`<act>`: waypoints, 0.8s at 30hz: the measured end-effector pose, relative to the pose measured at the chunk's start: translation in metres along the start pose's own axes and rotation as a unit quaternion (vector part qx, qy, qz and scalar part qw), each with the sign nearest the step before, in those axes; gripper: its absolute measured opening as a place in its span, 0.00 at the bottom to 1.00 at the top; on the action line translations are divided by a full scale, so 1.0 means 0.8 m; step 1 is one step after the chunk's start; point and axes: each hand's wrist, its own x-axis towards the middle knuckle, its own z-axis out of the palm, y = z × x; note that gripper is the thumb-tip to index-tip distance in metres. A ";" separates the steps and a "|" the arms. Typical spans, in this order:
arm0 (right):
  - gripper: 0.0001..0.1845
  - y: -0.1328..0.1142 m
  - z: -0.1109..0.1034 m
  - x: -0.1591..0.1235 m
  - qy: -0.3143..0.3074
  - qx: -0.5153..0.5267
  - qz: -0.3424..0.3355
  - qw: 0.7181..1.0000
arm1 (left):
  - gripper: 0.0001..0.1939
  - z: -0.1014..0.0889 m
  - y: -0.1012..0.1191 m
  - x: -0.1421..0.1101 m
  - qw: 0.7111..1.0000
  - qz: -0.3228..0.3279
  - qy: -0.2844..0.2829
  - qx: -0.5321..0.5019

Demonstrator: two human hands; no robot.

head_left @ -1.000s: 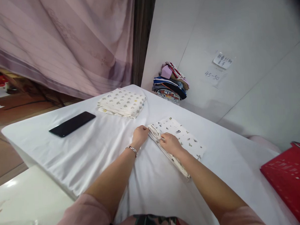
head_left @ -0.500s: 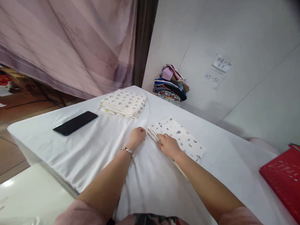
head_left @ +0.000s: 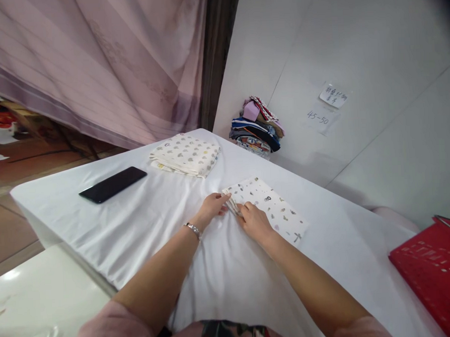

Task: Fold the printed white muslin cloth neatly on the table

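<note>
As its layers are pinched along one edge only, the folded cloth (head_left: 273, 201) could be skewed.
Just right of the frame's centre, on the tabletop (head_left: 347, 242), one corner is pinched by the left hand (head_left: 212, 205), the edge beside it gripped by the right hand (head_left: 256, 222); layers could be misaligned by uneven pulling.

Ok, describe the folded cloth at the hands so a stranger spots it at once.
Find the white-covered table. On it, the left hand and right hand touch one edge of the folded cloth. Unlike the farther cloth beside the black phone, its small motifs look sparser and more varied.
</note>
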 end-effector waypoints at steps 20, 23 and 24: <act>0.24 0.041 0.025 -0.168 0.132 0.102 -0.048 0.985 | 0.18 0.005 0.013 0.026 0.960 0.024 0.071 0.270; 0.24 0.050 0.027 -0.203 0.147 0.113 -0.040 0.982 | 0.19 0.006 0.017 0.026 0.955 0.021 0.072 0.286; 0.23 0.055 0.025 -0.210 0.147 0.121 -0.039 0.981 | 0.19 0.006 0.018 0.026 0.954 0.019 0.073 0.289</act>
